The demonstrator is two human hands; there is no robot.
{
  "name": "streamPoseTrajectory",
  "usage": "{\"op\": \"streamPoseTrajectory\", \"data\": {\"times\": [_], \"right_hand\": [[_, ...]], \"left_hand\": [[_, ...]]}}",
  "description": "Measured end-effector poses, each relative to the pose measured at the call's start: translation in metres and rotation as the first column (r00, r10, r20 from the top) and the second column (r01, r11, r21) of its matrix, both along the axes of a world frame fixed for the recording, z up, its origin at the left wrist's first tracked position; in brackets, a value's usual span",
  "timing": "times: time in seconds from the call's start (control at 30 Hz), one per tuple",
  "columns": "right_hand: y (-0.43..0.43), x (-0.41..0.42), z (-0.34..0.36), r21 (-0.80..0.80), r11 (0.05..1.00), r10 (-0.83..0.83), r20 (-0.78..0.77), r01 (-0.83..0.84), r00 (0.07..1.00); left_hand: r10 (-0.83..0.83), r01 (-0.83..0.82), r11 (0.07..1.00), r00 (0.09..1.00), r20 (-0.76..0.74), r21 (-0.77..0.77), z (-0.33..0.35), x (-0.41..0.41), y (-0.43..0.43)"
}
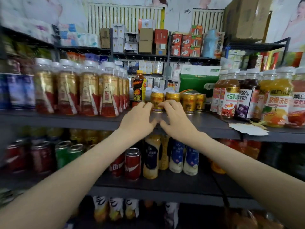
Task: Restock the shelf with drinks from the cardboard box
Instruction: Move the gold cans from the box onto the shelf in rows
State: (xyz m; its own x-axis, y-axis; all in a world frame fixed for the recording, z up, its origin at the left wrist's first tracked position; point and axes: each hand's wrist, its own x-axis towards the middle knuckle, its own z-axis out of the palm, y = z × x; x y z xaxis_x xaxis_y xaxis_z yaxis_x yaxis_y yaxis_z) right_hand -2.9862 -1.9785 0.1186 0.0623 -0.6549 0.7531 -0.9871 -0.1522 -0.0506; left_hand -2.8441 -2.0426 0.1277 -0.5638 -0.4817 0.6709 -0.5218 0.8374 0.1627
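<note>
At the bottom edge, blurred bottles (115, 210) are seen on the lowest board. Above them, red cans (132, 162) and white-and-blue bottles (176, 156) are stood on the next board up. Two bare forearms are stretched up from the lower corners to the middle shelf (82, 119). There the left hand (138, 120) and the right hand (175, 120) are brought close together, thumbs nearly touching over the shelf's front edge. A gold can (156, 100) is held upright between them near the front of the shelf. The left fingers are curled against its left side and the right fingers are curled across its lower front. This can is placed at the left end of a row of gold cans (189, 101), just beside a black-and-yellow bottle (139, 90). To the left, gold-and-red bottles (89, 95) are packed in ranks. To the right, juice bottles (244, 100) are lined up, and a torn white scrap (247, 128) is laid flat before them. A green package (198, 81) is propped behind the cans. Farther back, on the top shelf, small red boxes (180, 44) are stacked beside a blue flask (210, 43), and large cardboard cartons (244, 17) are piled at the upper right.
</note>
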Motion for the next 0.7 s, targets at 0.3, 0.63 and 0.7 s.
{"op": "streamPoseTrajectory", "data": {"times": [0.3, 0.63, 0.7], "right_hand": [[0.035, 0.172, -0.136, 0.237, 0.839, 0.44, 0.233, -0.49, 0.867], [0.001, 0.377, -0.306, 0.715, 0.418, 0.502, 0.332, -0.56, 0.799], [-0.011, 0.414, -0.327, 0.759, 0.358, 0.524, 0.319, -0.544, 0.79]], "left_hand": [[0.368, -0.337, 0.877, 0.93, -0.027, 0.344, -0.169, 0.193, 0.094], [0.584, -0.689, 0.376, 0.695, 0.419, 0.619, -0.337, 0.398, 0.133], [0.606, -0.721, 0.293, 0.648, 0.461, 0.628, -0.358, 0.436, 0.131]]}}
